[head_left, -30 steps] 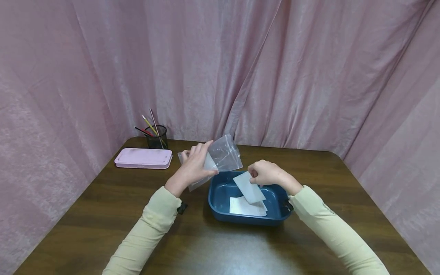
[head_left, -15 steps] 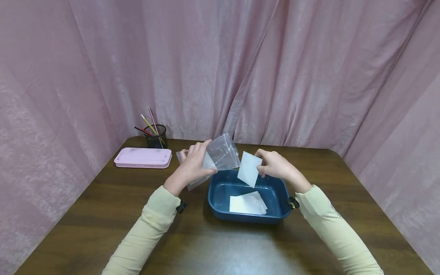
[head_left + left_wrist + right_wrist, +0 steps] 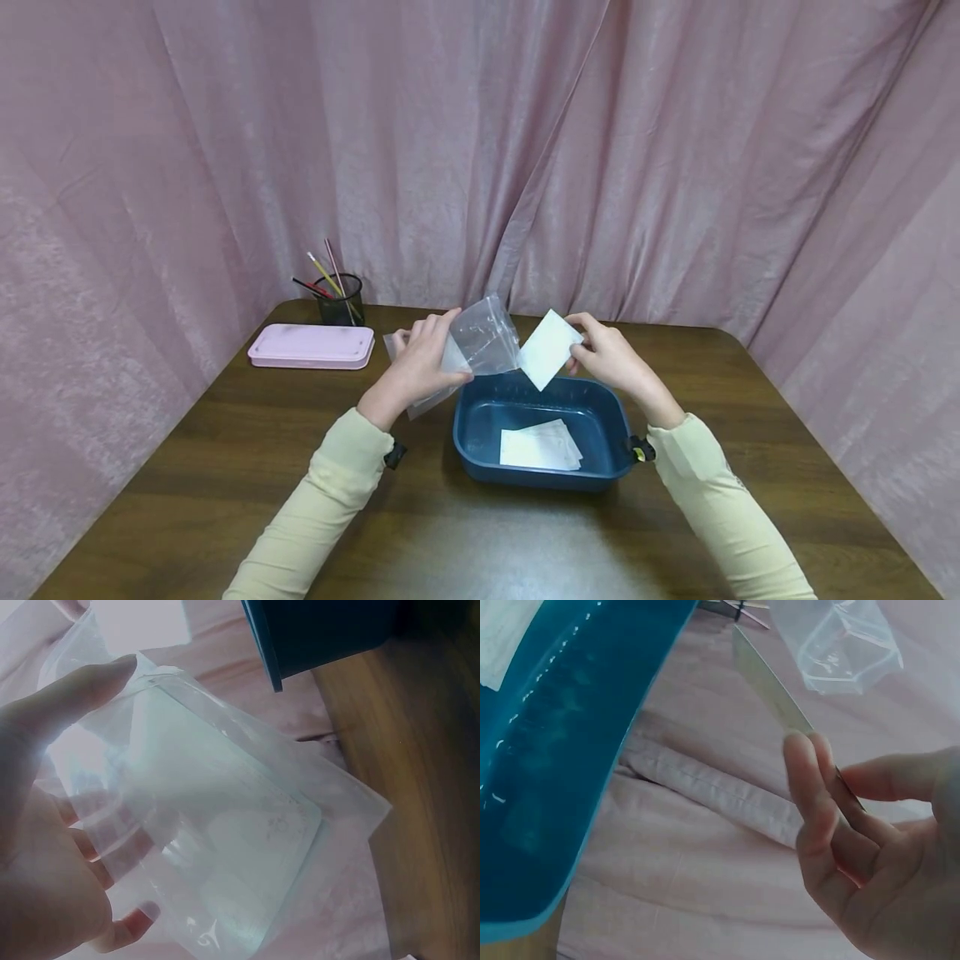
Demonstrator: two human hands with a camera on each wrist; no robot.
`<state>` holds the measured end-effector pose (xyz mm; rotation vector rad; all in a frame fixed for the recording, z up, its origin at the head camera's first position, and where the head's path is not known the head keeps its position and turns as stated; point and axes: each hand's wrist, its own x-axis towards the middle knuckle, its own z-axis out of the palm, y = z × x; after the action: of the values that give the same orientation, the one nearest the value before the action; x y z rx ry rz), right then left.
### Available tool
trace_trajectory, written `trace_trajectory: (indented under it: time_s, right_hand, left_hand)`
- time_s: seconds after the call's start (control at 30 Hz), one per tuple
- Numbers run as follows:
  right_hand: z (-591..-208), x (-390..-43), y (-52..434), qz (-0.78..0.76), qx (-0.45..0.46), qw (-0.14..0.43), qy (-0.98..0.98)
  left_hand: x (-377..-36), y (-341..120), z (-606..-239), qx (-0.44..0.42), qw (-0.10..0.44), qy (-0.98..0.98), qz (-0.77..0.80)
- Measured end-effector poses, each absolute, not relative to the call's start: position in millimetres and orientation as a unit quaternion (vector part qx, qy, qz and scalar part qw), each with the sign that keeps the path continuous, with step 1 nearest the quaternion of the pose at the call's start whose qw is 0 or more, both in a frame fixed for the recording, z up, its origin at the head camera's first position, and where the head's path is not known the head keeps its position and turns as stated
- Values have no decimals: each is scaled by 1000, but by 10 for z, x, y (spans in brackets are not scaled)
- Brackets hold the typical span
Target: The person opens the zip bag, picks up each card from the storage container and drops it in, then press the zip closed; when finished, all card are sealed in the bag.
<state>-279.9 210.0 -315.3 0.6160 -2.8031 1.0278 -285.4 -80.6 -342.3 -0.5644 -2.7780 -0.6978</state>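
My left hand (image 3: 420, 362) grips a clear zip-seal bag (image 3: 491, 337), its thumb over the plastic. White cards (image 3: 225, 817) with rounded corners show inside the bag in the left wrist view. My right hand (image 3: 611, 360) pinches one white card (image 3: 550, 350) between thumb and fingers, raised over the far rim of a blue rectangular bin (image 3: 480, 410). That card appears thin and edge-on in the right wrist view, just beside the bag's open end. Several white cards (image 3: 538, 447) lie overlapping on the bin floor.
A pink pencil case (image 3: 311, 345) lies at the left on the brown wooden table (image 3: 247, 467). Behind it stands a black mesh cup (image 3: 341, 300) with pencils and pens. Pink curtains (image 3: 420, 150) hang behind the table.
The right hand has lifted the white card up out of the bin, turning it and bringing it beside the bag's opening. The left hand holds the bag almost still.
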Motion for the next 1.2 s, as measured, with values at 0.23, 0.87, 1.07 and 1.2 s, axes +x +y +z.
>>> trace_trajectory:
  time_s: [0.23, 0.87, 1.07, 1.2]
  right_hand:
    - [-3129, -2782, 2124, 400, 160, 101, -897]
    - [-3144, -2808, 1981, 547, 140, 64, -823]
    - [-3195, -2848, 1918, 574, 141, 28, -806]
    - [-3229, -2847, 1874, 572, 143, 7, -808]
  left_hand:
    - [-2854, -810, -3442, -188, 101, -949, -232]
    - [-2850, -698, -3392, -189, 84, -953, -223]
    - [-2844, -663, -3395, -197, 87, -950, -224]
    - [-2832, -638, -3395, -202, 84, -949, -229]
